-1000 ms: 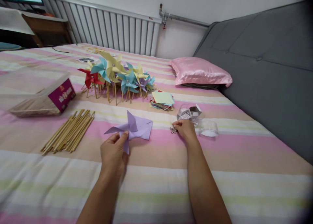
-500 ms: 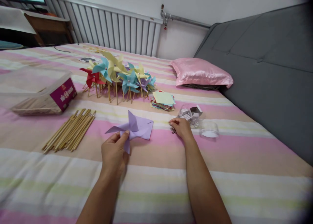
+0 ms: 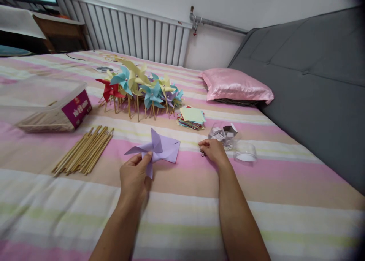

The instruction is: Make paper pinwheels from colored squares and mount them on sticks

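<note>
My left hand (image 3: 134, 174) pinches a purple paper pinwheel (image 3: 156, 147) at its centre, thumb on top of the folded blades. Flat purple paper (image 3: 172, 154) with a cut corner lies just beyond it, partly covered by the blades. To the right, my right hand (image 3: 213, 150) is down at a small pile of metal pins (image 3: 202, 153), thumb and fingertips pressed together. Whatever sits between those fingertips is too small to make out. Past that hand are a clear container with small white boxes (image 3: 219, 135) and a clear round lid (image 3: 245, 153).
Wooden sticks (image 3: 84, 151) lie left, before a clear plastic box (image 3: 76, 109) with a purple label. Finished pinwheels (image 3: 138, 80) on sticks stand behind, beside stacked coloured paper (image 3: 192, 116). A pink pillow (image 3: 236, 84) rests against the grey headboard (image 3: 308, 75).
The whole view has shifted slightly. Both hands keep nearly the same places, the left still holding the pinwheel and the right still at the pins.
</note>
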Available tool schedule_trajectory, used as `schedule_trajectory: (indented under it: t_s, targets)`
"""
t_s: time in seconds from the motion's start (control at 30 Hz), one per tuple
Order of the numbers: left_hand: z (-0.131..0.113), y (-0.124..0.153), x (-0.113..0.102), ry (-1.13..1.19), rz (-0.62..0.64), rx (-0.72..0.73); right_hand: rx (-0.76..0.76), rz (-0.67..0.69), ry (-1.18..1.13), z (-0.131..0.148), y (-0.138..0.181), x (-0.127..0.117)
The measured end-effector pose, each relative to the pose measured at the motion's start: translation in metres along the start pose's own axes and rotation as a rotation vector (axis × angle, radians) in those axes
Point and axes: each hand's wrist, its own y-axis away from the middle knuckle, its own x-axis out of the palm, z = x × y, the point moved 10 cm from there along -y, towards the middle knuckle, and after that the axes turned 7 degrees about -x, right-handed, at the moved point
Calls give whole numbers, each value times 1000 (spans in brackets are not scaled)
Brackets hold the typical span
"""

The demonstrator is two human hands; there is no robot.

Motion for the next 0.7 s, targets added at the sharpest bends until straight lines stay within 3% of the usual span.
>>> schedule_trajectory:
  t_s: [0.3,0.43,0.53,0.57,0.63,0.7]
  targets:
    - [0,-2,0,15,23,13,-16,-43,40,0,2,-1]
    - [3,-4,-2,-13,39,31,-43,-98,-4,12,3,-12]
    - [0,-5,-2,-107,60,98,-124,-140,-144,44,9,-21]
    - [-2,-4,-1,-143,62,133,-186,-143,-322,62,13,-22]
    - [-7,-2,-1,-203,53,196,-287,-47,-602,101,26,-14]
    - [-11,1,-1,-240,41,233,-362,93,-702,142,44,-1]
